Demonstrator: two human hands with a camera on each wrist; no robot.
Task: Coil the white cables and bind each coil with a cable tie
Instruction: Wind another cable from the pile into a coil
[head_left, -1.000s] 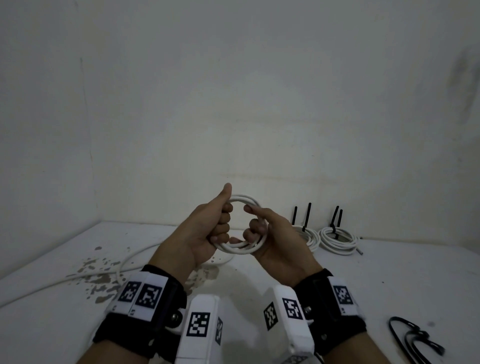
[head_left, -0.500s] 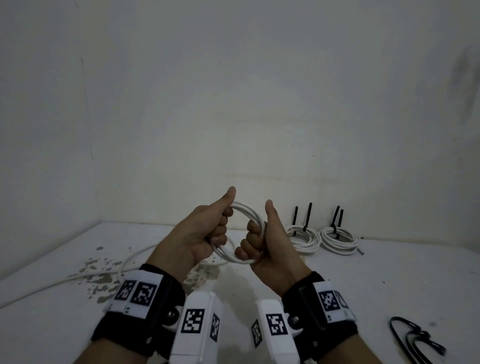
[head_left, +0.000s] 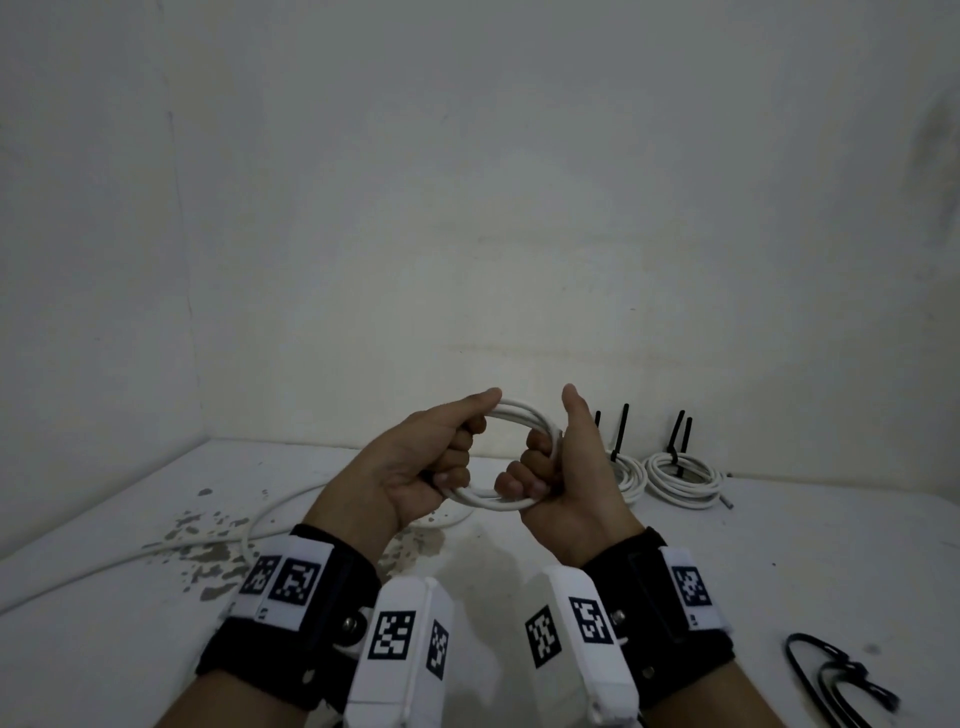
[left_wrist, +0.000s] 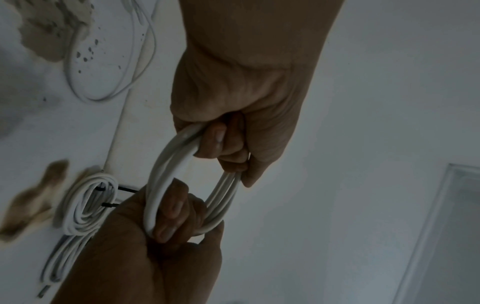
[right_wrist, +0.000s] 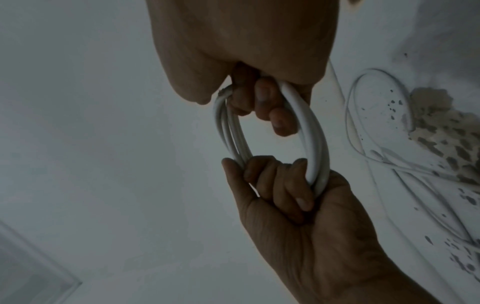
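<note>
Both fists are clenched round one small coil of white round cable (head_left: 511, 457), held up above the stained white table (head_left: 779, 561): the left hand (head_left: 415, 467) grips its left side, the right hand (head_left: 566, 467) its right, thumbs up. No tie is on it yet. If either fist loosens to reach the loose black cable ties (head_left: 831, 675) lying near right, the springy turns could fan apart. Two bound white coils (head_left: 680, 478) lie far right.

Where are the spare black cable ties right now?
In the head view, the black ties lie on the table at the lower right, beyond the right hand.
</note>
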